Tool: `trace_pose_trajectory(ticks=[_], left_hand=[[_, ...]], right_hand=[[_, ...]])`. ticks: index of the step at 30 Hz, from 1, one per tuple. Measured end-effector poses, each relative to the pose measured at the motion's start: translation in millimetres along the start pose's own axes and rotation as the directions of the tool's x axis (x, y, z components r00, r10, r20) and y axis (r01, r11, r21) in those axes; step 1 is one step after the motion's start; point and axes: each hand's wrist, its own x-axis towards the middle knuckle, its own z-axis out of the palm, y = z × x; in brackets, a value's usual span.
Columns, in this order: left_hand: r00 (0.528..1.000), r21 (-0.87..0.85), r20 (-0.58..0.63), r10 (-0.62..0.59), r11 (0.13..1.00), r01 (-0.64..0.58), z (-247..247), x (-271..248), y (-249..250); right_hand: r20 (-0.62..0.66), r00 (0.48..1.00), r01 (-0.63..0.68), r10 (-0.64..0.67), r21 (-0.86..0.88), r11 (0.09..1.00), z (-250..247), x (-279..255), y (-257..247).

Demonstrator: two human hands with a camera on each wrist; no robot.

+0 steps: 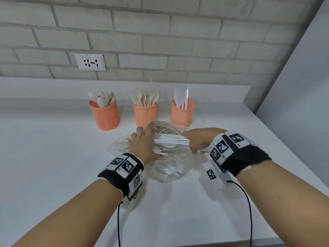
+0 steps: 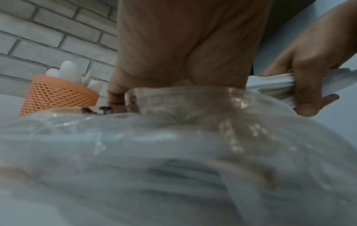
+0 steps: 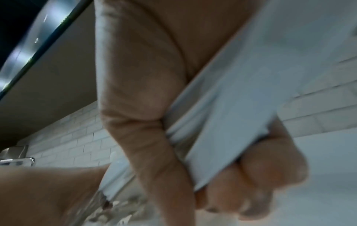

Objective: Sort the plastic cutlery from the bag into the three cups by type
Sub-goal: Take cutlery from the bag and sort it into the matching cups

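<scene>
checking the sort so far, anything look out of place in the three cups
Nothing stands out: the three orange mesh cups stand upright, left with spoons, middle with forks, right with knives. I see no strays.

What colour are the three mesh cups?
Orange mesh cups, clearest in the head view.
</scene>
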Motion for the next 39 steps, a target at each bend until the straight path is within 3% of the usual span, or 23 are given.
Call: trace_pose_trajectory(ticks=[5, 12, 14, 16, 18, 21, 22, 24, 26, 27, 29, 31, 33, 35, 37, 39], left_hand=[[0.984, 0.048, -0.036, 0.177, 0.983, -0.175, 10.7, 0.6, 1.9], [0.999, 0.206, 0.054, -0.01, 0.979, -0.001, 8.6, 5.7, -3.7], [0.997, 0.255, 0.079, -0.003, 0.967, -0.017, 9.3, 5.8, -3.2], [0.986, 0.274, 0.158, 0.049, 0.957, -0.092, 9.6, 4.1, -1.1], [0.956, 0.209, 0.271, 0.114, 0.962, -0.174, 5.5, 4.6, -0.8], [0.917, -0.01, 0.368, 0.155, 0.987, -0.163, -6.3, 5.9, -3.8], [0.934, -0.118, 0.315, 0.17, 0.983, -0.139, -10.8, 5.1, -4.1], [0.985, -0.264, 0.04, 0.171, 0.952, -0.154, -18.6, 2.5, -0.8], [0.949, -0.387, -0.264, 0.172, 0.882, -0.268, -27.8, -1.6, 9.3], [0.93, -0.473, -0.324, 0.174, 0.822, -0.318, -35.4, -5.5, 17.0], [0.954, -0.714, -0.232, 0.192, 0.632, -0.301, -48.6, -11.6, 31.2], [0.964, -0.926, -0.023, 0.263, 0.359, -0.12, -58.2, -13.2, 39.6], [0.943, -0.98, 0.112, 0.315, 0.194, 0.051, -60.8, -9.2, 35.5], [0.933, -0.983, 0.177, 0.314, 0.104, 0.151, -59.7, -4.5, 26.3], [0.933, -0.98, 0.2, 0.298, 0.077, 0.186, -56.2, -1.5, 18.0], [0.95, -0.982, 0.191, 0.249, 0.059, 0.182, -54.2, -0.3, 15.1]], right_hand=[[-0.095, 0.993, 0.084, -0.076, 0.083, 0.993, 28.8, 11.9, 1.6], [0.026, 0.998, 0.06, -0.065, 0.16, 0.985, 6.3, -2.0, 32.2], [0.031, 0.994, 0.095, -0.108, 0.29, 0.952, -3.3, -11.1, 44.1], [-0.028, 0.981, 0.177, -0.193, 0.55, 0.817, -4.4, -14.2, 49.5], [-0.097, 0.964, 0.231, -0.246, 0.766, 0.6, 0.8, -11.1, 48.6], [-0.155, 0.952, 0.238, -0.265, 0.919, 0.316, 12.1, -0.5, 41.9], [-0.178, 0.947, 0.244, -0.268, 0.939, 0.241, 14.0, 1.7, 38.8], [-0.232, 0.931, 0.269, -0.283, 0.958, 0.098, 15.6, 5.2, 32.3], [-0.294, 0.901, 0.303, -0.319, 0.953, -0.022, 15.8, 7.9, 23.1], [-0.325, 0.88, 0.32, -0.347, 0.945, -0.073, 15.3, 8.5, 17.1], [-0.353, 0.857, 0.33, -0.376, 0.935, -0.128, 13.5, 8.3, 2.4], [-0.359, 0.856, 0.337, -0.371, 0.933, -0.125, 12.0, 7.1, -13.6], [-0.342, 0.856, 0.335, -0.388, 0.938, -0.089, 12.5, 6.8, -27.2], [-0.276, 0.848, 0.294, -0.452, 0.955, -0.03, 15.4, 7.8, -36.9], [-0.201, 0.851, 0.244, -0.486, 0.969, 0.026, 17.8, 10.7, -41.9], [-0.189, 0.861, 0.228, -0.472, 0.973, 0.026, 17.7, 11.5, -44.8]])
